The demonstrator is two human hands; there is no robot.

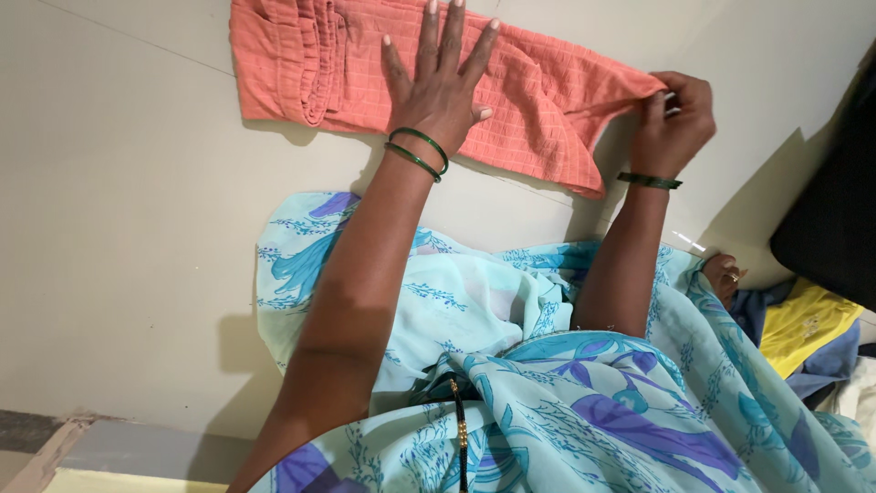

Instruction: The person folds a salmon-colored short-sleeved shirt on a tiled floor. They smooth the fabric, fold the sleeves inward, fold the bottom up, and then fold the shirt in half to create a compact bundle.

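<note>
An orange checked cloth lies partly folded on the pale floor at the top of the head view. My left hand presses flat on its middle, fingers spread, with two green bangles at the wrist. My right hand pinches the cloth's right end between its fingertips; a green bangle sits on that wrist too. The cloth's left part is bunched into folds.
My light blue floral garment covers my lap in the lower middle. A yellow and blue pile of clothes lies at the right. A dark object stands at the right edge.
</note>
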